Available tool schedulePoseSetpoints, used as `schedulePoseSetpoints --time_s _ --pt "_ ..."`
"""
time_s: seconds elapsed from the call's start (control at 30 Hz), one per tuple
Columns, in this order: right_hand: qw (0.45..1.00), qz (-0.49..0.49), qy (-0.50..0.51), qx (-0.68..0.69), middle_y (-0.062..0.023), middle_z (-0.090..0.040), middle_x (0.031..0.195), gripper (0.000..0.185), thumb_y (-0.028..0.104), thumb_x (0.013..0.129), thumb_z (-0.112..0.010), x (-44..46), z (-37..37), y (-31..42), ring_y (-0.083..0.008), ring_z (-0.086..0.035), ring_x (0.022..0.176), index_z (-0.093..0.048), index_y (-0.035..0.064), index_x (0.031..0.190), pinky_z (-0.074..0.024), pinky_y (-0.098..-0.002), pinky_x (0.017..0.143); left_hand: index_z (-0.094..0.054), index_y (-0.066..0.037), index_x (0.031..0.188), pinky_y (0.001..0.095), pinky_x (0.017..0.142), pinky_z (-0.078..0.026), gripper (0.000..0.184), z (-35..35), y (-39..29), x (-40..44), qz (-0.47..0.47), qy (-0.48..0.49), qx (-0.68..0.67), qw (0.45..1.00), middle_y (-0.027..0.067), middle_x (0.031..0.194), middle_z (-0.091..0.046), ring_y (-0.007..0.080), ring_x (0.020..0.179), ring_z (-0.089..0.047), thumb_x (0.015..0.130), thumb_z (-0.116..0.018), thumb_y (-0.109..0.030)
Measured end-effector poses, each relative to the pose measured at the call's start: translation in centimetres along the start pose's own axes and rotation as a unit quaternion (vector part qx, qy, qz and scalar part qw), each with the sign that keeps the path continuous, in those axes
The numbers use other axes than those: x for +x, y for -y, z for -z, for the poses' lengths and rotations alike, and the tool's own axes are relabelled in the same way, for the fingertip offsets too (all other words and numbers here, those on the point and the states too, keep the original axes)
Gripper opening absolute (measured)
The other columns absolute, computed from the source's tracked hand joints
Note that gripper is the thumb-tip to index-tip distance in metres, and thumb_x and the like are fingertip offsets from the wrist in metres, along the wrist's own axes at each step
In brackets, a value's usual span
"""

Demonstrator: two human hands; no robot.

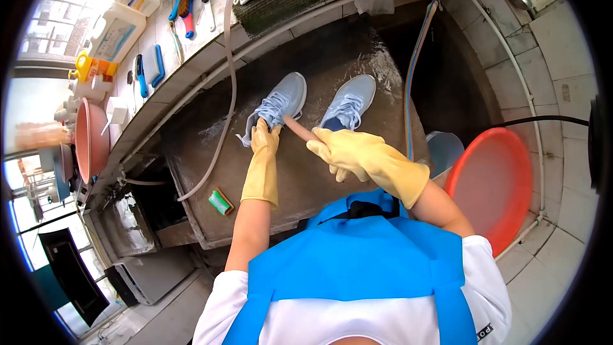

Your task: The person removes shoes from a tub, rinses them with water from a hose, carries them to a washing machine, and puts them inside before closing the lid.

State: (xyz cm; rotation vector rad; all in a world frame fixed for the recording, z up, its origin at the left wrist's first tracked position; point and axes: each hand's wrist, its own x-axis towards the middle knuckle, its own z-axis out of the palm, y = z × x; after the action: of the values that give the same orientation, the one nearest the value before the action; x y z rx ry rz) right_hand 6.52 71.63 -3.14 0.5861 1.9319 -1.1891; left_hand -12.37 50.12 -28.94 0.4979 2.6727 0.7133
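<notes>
Two light blue-grey lace-up sneakers sit side by side on the wet dark slab. My left hand, in a yellow rubber glove, grips the heel opening of the left sneaker. My right hand, gloved the same way, is closed around a tan stick-like handle. The handle's far end reaches the left sneaker's side near the laces; whether it carries bristles I cannot make out. Just beyond my right hand stands the right sneaker, with dark blue lining at its opening.
A green and orange sponge lies left on the slab. A pale hose crosses it. A red basin of cloudy water and a grey bucket stand right. Brushes and bottles line the left ledge.
</notes>
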Motion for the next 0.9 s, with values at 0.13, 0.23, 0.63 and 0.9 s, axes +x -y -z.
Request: schedulePoseSetpoints --time_s 0.13,0.23,0.63,0.9 --pt "0.998 0.025 -0.050 0.035 -0.0061 -0.076 0.098 0.047 0.053 0.108 -0.036 2.4 0.7 -0.4 -0.0278 -0.075 0.080 -0.052 0.0169 0.133 -0.0600 -0.0431 0.073 -0.065 -0.005 0.130 0.0430 0.102 -0.049 0.052 2.2 -2.1 0.8 0.063 0.044 0.038 0.996 0.0225 0.121 -0.072 0.0373 0.119 -0.067 0.089 -0.077 -0.034" --pt "0.998 0.012 -0.053 0.043 -0.0070 -0.075 0.090 0.048 0.054 0.108 -0.035 3.0 0.9 -0.1 -0.0292 -0.075 0.079 -0.052 0.0145 0.128 -0.0603 -0.0435 0.073 -0.065 -0.005 0.130 0.0434 0.101 -0.049 0.049 2.7 -2.4 1.3 0.039 0.027 0.046 0.998 0.0213 0.123 -0.072 0.0366 0.118 -0.067 0.092 -0.074 -0.035" --pt "0.996 0.049 0.053 -0.043 -0.0094 -0.072 0.091 0.045 0.051 0.110 -0.034 0.1 -2.4 2.0 -0.0236 -0.073 0.070 -0.049 0.0140 0.130 -0.0568 -0.0416 0.059 -0.041 0.002 0.153 0.0371 0.094 -0.052 0.068 5.9 -3.1 2.1 0.135 0.088 -0.264 0.951 0.0164 0.132 -0.064 0.0223 0.116 -0.062 0.104 -0.060 -0.043" --pt "0.994 0.095 0.005 0.048 -0.0122 -0.073 0.091 0.045 0.049 0.110 -0.033 5.1 -1.1 0.3 -0.0256 -0.075 0.072 -0.046 0.0119 0.132 -0.0590 -0.0445 0.063 -0.028 -0.004 0.162 0.0419 0.107 -0.047 0.077 4.9 -1.3 2.3 0.193 0.108 -0.337 0.915 0.0227 0.153 -0.050 0.0319 0.135 -0.055 0.105 -0.056 -0.048"
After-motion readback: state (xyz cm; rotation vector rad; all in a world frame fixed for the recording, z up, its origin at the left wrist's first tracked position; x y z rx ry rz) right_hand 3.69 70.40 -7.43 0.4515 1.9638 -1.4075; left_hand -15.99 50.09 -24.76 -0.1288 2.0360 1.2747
